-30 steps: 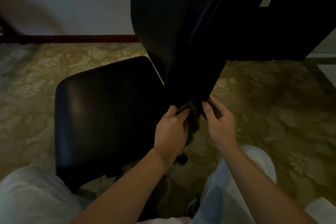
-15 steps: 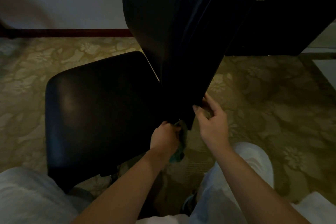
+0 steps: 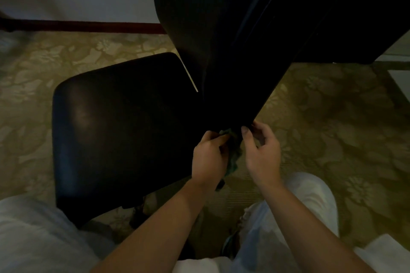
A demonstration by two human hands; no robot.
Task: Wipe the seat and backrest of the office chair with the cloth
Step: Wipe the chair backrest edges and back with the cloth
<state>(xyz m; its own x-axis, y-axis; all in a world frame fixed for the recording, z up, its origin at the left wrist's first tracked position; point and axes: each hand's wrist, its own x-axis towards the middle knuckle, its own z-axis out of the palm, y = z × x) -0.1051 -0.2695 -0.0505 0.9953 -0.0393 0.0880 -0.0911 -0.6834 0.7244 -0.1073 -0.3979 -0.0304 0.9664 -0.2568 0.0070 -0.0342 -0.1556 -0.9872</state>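
The black office chair stands in front of me, its seat [image 3: 115, 122] at the left and its tall backrest [image 3: 226, 35] rising at centre. My left hand [image 3: 208, 159] grips a dark green cloth [image 3: 233, 153] and holds it against the backrest's lower end. My right hand [image 3: 261, 153] is just right of it, thumb and curled fingers at the backrest's bottom edge. Whether it actually pinches the edge is hard to tell in the dim light. Most of the cloth is hidden behind my left hand.
Patterned olive carpet [image 3: 332, 128] covers the floor around the chair. A dark wooden skirting board [image 3: 88, 26] runs along the pale wall behind. A dark piece of furniture [image 3: 355, 29] stands at the upper right. My knees in light trousers [image 3: 306, 204] are near the chair base.
My left hand dropped below the backrest's lower end with the cloth half a second ago and has come back up against it. My right hand stayed at the bottom edge.
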